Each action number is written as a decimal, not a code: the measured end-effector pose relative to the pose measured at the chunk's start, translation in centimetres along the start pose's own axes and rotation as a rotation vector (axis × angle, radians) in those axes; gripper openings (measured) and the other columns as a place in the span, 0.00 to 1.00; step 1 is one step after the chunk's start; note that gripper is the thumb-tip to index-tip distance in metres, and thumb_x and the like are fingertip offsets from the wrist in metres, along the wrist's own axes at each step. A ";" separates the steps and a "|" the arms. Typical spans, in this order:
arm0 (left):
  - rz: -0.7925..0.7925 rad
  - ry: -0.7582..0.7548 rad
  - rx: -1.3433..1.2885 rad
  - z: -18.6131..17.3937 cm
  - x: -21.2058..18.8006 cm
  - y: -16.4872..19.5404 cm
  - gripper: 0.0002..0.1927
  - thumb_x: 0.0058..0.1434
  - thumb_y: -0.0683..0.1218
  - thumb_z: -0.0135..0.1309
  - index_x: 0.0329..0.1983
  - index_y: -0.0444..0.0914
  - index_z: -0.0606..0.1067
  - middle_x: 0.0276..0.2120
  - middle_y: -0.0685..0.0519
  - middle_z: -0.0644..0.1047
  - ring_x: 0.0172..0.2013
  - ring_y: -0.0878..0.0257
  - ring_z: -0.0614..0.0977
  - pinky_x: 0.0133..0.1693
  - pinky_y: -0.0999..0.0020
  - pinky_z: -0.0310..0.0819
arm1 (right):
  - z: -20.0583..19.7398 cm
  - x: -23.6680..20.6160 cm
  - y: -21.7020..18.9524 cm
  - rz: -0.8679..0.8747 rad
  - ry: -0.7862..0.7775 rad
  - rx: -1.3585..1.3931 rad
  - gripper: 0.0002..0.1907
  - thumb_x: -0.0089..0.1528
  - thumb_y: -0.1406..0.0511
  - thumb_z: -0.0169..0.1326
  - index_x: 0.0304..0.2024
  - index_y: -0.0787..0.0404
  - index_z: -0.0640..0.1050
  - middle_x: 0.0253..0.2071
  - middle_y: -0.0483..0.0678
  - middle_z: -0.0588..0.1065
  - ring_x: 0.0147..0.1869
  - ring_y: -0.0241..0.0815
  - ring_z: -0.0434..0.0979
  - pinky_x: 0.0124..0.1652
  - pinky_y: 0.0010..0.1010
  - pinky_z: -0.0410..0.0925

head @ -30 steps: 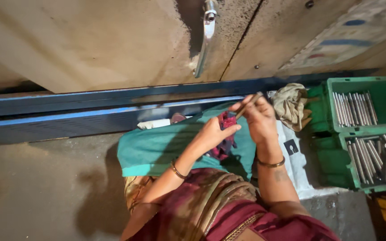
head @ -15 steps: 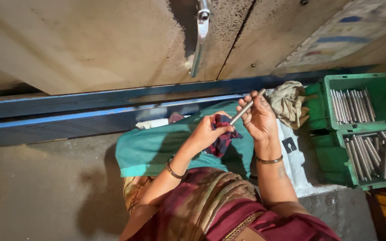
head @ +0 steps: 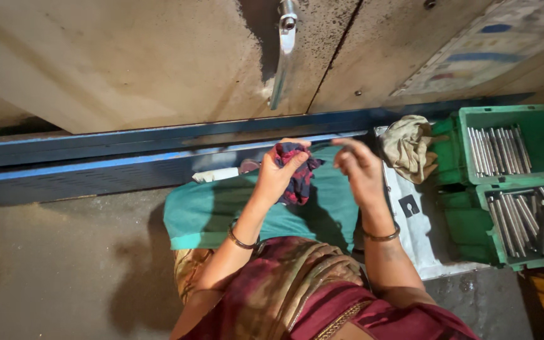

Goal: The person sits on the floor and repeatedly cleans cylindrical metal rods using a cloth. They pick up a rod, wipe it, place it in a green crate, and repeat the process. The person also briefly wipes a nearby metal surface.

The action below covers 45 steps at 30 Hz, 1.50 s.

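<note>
My left hand [head: 272, 179] grips a bunched dark red and blue rag [head: 298, 170] above a teal cloth [head: 221, 211] spread in front of me. My right hand [head: 361, 173] hovers just right of the rag, fingers curled and pointing left. The thin metal rod it held a moment ago is not clearly visible, so I cannot tell whether it is still in the hand. Both wrists wear bangles.
Two green crates [head: 539, 123] [head: 505, 255] with several metal rods stand at the right. A beige rag [head: 410, 148] lies on a white sack [head: 420, 233] beside them. A blue metal rail [head: 96, 164] runs across ahead, with a small white roll [head: 218, 174] by it.
The right hand held a thin rod upright against the rag; now it has turned, fingers pointing left, and the rod is no longer plainly seen. The left hand has lifted the rag slightly.
</note>
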<state>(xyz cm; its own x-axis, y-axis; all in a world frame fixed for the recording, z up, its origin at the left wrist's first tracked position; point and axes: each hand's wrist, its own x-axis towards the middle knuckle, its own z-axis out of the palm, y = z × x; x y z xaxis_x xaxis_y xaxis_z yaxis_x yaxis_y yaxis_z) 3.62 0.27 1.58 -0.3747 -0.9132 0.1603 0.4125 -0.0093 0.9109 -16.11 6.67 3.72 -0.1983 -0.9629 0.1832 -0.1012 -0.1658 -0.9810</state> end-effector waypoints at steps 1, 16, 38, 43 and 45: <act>-0.033 0.002 -0.045 0.2 -0.2 0.1 0.13 0.65 0.44 0.60 0.51 0.34 0.77 0.41 0.56 0.82 0.40 0.70 0.81 0.45 0.73 0.78 | 0.6 -0.2 -0.1 -0.065 -0.039 -0.082 0.14 0.70 0.70 0.51 0.57 0.64 0.77 0.37 0.46 0.75 0.37 0.34 0.69 0.39 0.22 0.65; 0.048 0.172 -0.091 0.4 -0.4 -3.4 0.09 0.63 0.42 0.64 0.44 0.34 0.78 0.41 0.55 0.80 0.41 0.69 0.79 0.46 0.73 0.74 | 2.1 -0.7 -1.9 -0.299 -0.199 -0.441 0.14 0.59 0.74 0.63 0.48 0.66 0.78 0.33 0.50 0.72 0.36 0.44 0.73 0.36 0.32 0.66; -0.228 -0.215 -0.249 5.9 -0.5 -3.9 0.13 0.75 0.45 0.45 0.54 0.33 0.74 0.53 0.45 0.80 0.54 0.58 0.80 0.59 0.62 0.73 | -23.1 -6.6 -4.8 -0.031 0.742 -1.033 0.21 0.60 0.74 0.65 0.53 0.62 0.72 0.50 0.54 0.78 0.54 0.52 0.81 0.52 0.39 0.74; -0.246 -0.227 -0.214 5.8 -0.5 -4.1 0.11 0.74 0.45 0.46 0.49 0.33 0.75 0.44 0.47 0.81 0.47 0.61 0.82 0.53 0.64 0.75 | -30.8 -10.6 -3.3 0.076 1.008 -1.430 0.26 0.59 0.70 0.69 0.56 0.62 0.73 0.56 0.58 0.76 0.57 0.63 0.78 0.52 0.50 0.72; -0.251 -0.230 -0.199 5.9 -0.5 -4.2 0.11 0.74 0.44 0.46 0.49 0.33 0.75 0.43 0.47 0.82 0.46 0.61 0.82 0.53 0.64 0.75 | -32.6 -11.8 -1.2 0.351 1.008 -1.411 0.29 0.60 0.66 0.68 0.60 0.61 0.71 0.61 0.65 0.70 0.56 0.69 0.76 0.51 0.54 0.71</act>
<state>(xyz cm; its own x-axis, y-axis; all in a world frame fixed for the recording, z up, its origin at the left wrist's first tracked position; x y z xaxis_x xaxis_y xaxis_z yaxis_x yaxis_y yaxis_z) -2.83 3.14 -0.08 -0.6511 -0.7578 0.0435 0.4291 -0.3202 0.8446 -45.46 25.17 4.83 -0.8056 -0.3259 0.4949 -0.5033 0.8170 -0.2814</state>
